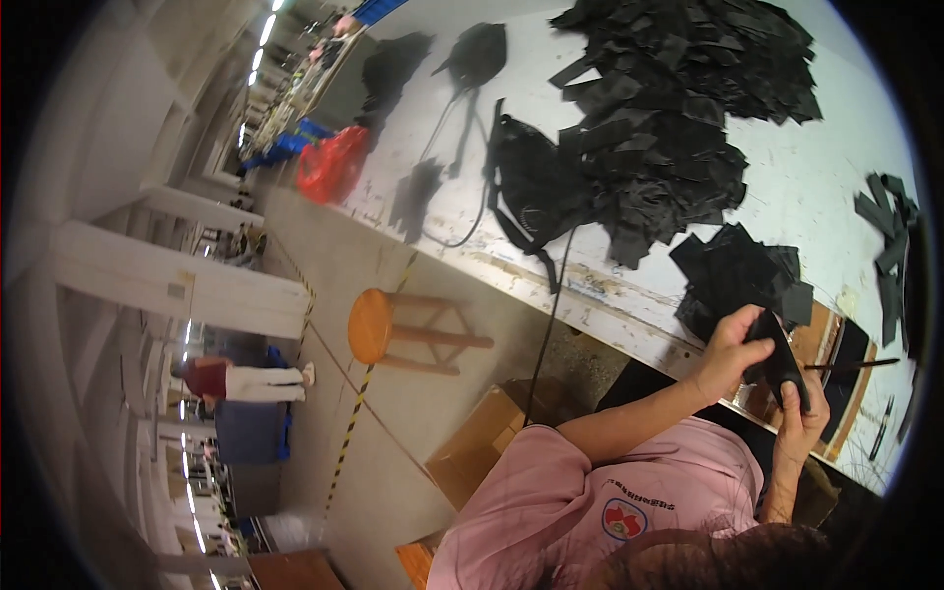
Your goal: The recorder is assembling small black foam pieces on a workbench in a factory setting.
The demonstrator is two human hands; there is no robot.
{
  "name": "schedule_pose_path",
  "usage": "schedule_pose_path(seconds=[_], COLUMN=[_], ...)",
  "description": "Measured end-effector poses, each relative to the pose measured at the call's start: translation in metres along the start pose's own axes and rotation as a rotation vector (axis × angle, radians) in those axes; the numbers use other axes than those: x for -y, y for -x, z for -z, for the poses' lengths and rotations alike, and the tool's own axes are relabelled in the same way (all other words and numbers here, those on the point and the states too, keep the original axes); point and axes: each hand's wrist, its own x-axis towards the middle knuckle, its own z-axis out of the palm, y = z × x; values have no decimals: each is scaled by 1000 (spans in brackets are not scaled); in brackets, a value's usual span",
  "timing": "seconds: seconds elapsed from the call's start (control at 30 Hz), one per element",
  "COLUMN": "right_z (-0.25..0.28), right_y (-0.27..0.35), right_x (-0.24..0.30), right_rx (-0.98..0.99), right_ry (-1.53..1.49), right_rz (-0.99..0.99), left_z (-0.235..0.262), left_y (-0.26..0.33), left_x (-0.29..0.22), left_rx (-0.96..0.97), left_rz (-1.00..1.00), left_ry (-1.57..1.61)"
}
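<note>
A black piece of fabric [780, 360], folded or rolled into a narrow strip, is held between both my hands above the table's near edge. My left hand [733, 352] is closed on its left side, thumb lying across it. My right hand [804, 418] grips its lower end, thumb on top and fingers mostly hidden behind. Just beyond my hands lies a small heap of black fabric pieces [733, 275]. A thin dark rod [855, 365] sticks out to the right of my right hand; what it belongs to is hidden.
Large piles of black fabric pieces [678, 167] cover the white table [610, 285]. Black strips [890, 246] lie at the far right, a pen-like object [882, 428] below. Left are a black bag-like item [531, 182], red plastic bag [332, 165], wooden stool [371, 326], cardboard box [479, 447] and another person [246, 381].
</note>
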Motion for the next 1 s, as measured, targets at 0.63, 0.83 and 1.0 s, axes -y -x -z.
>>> schedule_pose_path(seconds=[0.63, 0.83, 1.0], right_z=[19, 27, 28], right_y=[2, 10, 13], right_x=[-24, -39, -28], right_rx=[276, 262, 280], right_ry=[167, 111, -31], right_rz=[15, -83, -243], left_z=[-19, -23, -25], left_y=[10, 7, 4], left_x=[-8, 0, -4], left_rx=[135, 106, 122], left_rz=[-596, -536, -443], left_ry=[-954, -868, -624])
